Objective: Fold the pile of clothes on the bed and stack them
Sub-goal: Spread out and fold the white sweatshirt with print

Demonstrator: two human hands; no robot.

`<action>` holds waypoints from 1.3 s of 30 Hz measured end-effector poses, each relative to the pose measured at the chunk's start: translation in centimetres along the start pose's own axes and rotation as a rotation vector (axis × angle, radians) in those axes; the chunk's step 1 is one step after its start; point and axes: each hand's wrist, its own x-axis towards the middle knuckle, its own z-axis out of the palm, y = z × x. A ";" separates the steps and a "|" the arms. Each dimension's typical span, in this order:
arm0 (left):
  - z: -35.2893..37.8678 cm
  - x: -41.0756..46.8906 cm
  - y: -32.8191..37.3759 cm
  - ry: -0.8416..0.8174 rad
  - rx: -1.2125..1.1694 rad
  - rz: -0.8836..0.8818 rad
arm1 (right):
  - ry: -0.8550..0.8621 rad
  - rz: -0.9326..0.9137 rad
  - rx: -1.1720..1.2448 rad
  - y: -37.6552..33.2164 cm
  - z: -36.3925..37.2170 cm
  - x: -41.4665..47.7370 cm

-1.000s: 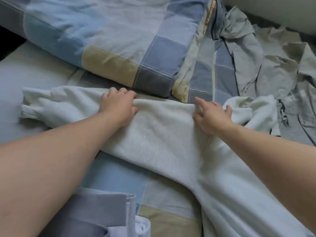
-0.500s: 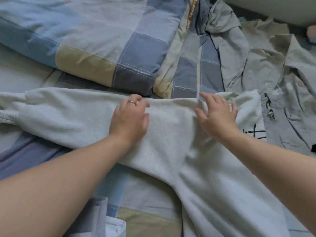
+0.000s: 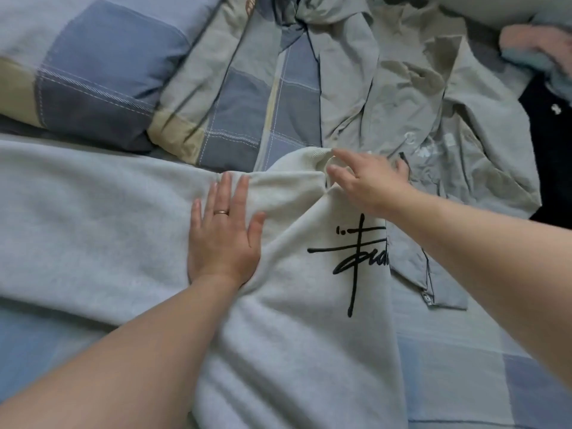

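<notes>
Fingers (image 3: pixel 224 193) of the left hand (image 3: pixel 223 239) lie straight and spread, pressed flat on the pale sweatshirt (image 3: pixel 93 218) just below its ribbed neckband (image 3: pixel 297 162); a ring (image 3: pixel 221 212) sits on one of them. The right hand (image 3: pixel 371 184) reaches to the neckband's far end, its fingers (image 3: pixel 346 156) loosely extended and touching the rib. Motion blur hides whether they pinch the cloth or merely rest on it. The sweatshirt lies on the bed (image 3: pixel 464 366) directly under both hands, with one sleeve running out to the left and the body trailing toward the viewer. A black script print (image 3: pixel 353 252) is cut off at the garment's right edge, so that side is either turned under or covered; which one cannot be told. Touching this edge lies a crumpled grey shirt (image 3: pixel 418 103), unfolded, and beyond it a dark garment (image 3: pixel 551 150) and a pink item (image 3: pixel 532 41), both blurred. A checked quilt (image 3: pixel 108 72) is bunched at the upper left. Judged from this layout, the work stands at an early stage: the sweatshirt is being flattened and squared, its sleeve is not yet folded in, at least two further garments wait, and no finished stack appears in view.
</notes>
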 end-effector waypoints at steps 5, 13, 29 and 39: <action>1.0 0.2 0.5 0.070 -0.019 -0.040 | -0.188 -0.057 -0.168 0.9 -1.4 2.5; 1.2 0.5 0.5 0.132 -0.078 -0.059 | 0.090 -0.020 0.374 3.3 -2.4 5.6; 1.4 0.7 0.8 0.174 0.046 -0.128 | 0.166 -0.365 0.079 -0.1 2.8 7.6; 1.4 0.7 1.0 0.162 0.161 -0.153 | 0.323 -0.895 -0.173 1.3 6.8 0.0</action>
